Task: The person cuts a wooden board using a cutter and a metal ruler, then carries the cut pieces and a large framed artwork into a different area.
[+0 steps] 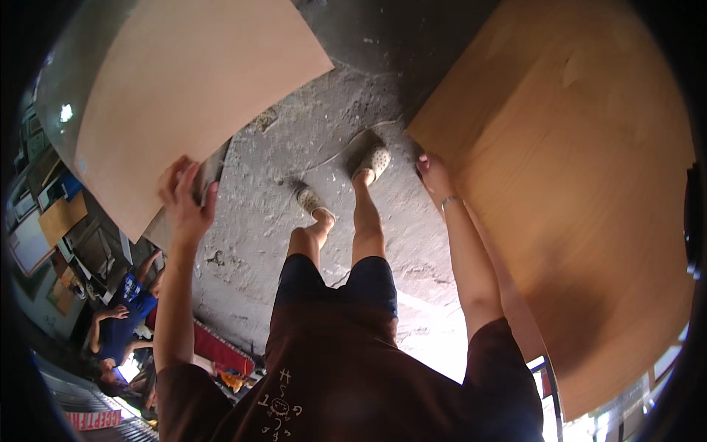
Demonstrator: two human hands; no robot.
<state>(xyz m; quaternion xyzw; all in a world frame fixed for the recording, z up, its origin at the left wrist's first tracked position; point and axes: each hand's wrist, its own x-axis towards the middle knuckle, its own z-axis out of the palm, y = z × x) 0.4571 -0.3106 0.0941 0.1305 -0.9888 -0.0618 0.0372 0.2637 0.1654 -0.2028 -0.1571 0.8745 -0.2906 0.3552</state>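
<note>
On the left, a pale plywood sheet (199, 81) lies with one edge toward me. My left hand (188, 199) is at that edge, its fingers spread over the face and its thumb apart from them, just off the edge. A large orange-brown plywood sheet (582, 169) takes up the right side, its near edge running along my right forearm. My right hand (436, 177) grips this edge close to a corner; the thumb shows, while the other fingers are mostly hidden.
Rough grey concrete floor (309, 132) lies between the sheets, with my feet in beige clogs (375, 162) on it. At lower left are people in blue shirts (121, 317), near a red panel (221, 350). Stacked boards and frames (66, 214) stand along the far left.
</note>
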